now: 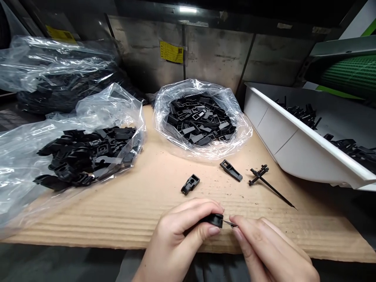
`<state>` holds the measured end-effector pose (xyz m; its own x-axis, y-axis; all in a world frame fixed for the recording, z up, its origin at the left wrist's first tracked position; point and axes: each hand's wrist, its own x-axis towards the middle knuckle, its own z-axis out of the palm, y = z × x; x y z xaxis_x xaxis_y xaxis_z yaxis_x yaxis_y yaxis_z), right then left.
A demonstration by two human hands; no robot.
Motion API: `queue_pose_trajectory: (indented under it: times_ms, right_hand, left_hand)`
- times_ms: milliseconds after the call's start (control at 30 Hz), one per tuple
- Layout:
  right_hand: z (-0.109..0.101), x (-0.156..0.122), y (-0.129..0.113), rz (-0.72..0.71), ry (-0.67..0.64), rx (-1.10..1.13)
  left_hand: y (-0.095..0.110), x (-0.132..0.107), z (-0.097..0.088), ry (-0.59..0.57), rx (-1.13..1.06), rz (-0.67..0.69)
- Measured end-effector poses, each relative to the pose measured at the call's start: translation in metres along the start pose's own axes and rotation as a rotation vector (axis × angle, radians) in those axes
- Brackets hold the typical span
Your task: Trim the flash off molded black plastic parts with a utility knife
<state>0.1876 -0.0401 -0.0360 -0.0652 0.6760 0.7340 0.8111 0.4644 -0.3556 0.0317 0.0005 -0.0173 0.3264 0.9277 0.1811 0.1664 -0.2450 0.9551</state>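
Note:
My left hand (pixel 182 231) is closed around a rounded black plastic part (pixel 216 220), with thumb below and fingers above. Most of that part is hidden in the hand. My right hand (pixel 270 246) pinches a small, thin, pointed blade (pixel 230 223), whose tip meets or nearly meets the part's right end. Just beyond the hands lie a short black plastic piece (pixel 190 184) and a longer black piece with a rectangular opening (pixel 231 170). Farther right rests a cross-shaped black plastic piece with a long thin stem (pixel 272 184).
Cardboard (pixel 158 164) covers the worktop, with small black shavings scattered on it. An open clear bag (pixel 202 150) of black parts stands at the back, another spills parts (pixel 88 152) at left. A white bin (pixel 293 141) stands right; full plastic bags (pixel 67 74) sit back left.

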Motion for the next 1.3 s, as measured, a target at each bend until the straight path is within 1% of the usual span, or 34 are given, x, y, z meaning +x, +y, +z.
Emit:
queue_pose_trajectory:
  times_ms: [100,200,300,367,600,800,867,933,967,1000,1067,1133,1167,1200,1233,1267,1300]
  right_hand:
    - [-0.002,0.002,0.000,-0.004,-0.023,0.033]
    - [-0.004,0.003,0.001,0.070,-0.103,0.144]
    - [-0.006,0.005,0.001,0.154,-0.189,0.283]
    - [-0.007,0.007,0.000,0.179,-0.223,0.331]
    - [-0.011,0.007,0.001,0.147,-0.261,0.278]
    - [-0.014,0.006,0.001,0.152,-0.316,0.246]
    - [-0.015,0.007,0.001,0.179,-0.341,0.267]
    - [-0.017,0.013,0.001,0.253,-0.390,0.343]
    - [-0.019,0.017,0.002,0.302,-0.438,0.392]
    - [-0.022,0.021,0.002,0.362,-0.510,0.439]
    - [-0.027,0.032,0.003,0.527,-0.711,0.530]
    - [-0.033,0.039,0.004,0.737,-0.923,0.643]
    - [-0.035,0.041,0.005,0.830,-0.994,0.709]
    - [-0.037,0.041,0.005,0.899,-1.030,0.768]
    - [-0.039,0.038,0.006,0.948,-1.018,0.807]
    - [-0.039,0.034,0.006,0.972,-0.966,0.824]
    - [-0.039,0.029,0.007,0.963,-0.877,0.820]
  left_hand:
    - [-0.001,0.000,0.000,0.004,-0.035,0.041]
    - [-0.002,0.001,0.000,-0.011,-0.084,0.078]
    - [-0.002,0.001,-0.001,-0.035,-0.126,0.085]
    - [-0.003,0.002,-0.001,-0.045,-0.137,0.082]
    - [-0.004,0.000,-0.001,-0.040,-0.129,0.118]
    - [-0.004,0.000,-0.001,-0.020,-0.121,0.143]
    - [-0.003,0.000,0.000,-0.018,-0.107,0.159]
    - [-0.002,0.000,0.000,-0.036,-0.097,0.168]
    - [-0.001,0.000,0.001,-0.052,-0.096,0.171]
    - [-0.001,0.000,0.001,-0.072,-0.096,0.171]
    - [-0.001,0.000,0.001,-0.101,-0.095,0.167]
    - [-0.001,0.000,0.001,-0.088,-0.085,0.158]
    - [-0.001,-0.001,0.001,-0.069,-0.077,0.155]
    - [-0.001,-0.001,0.001,-0.050,-0.066,0.155]
    - [-0.002,-0.001,0.001,-0.031,-0.056,0.157]
    - [-0.002,-0.001,0.000,-0.022,-0.047,0.159]
    - [-0.002,-0.002,0.000,-0.016,-0.036,0.162]
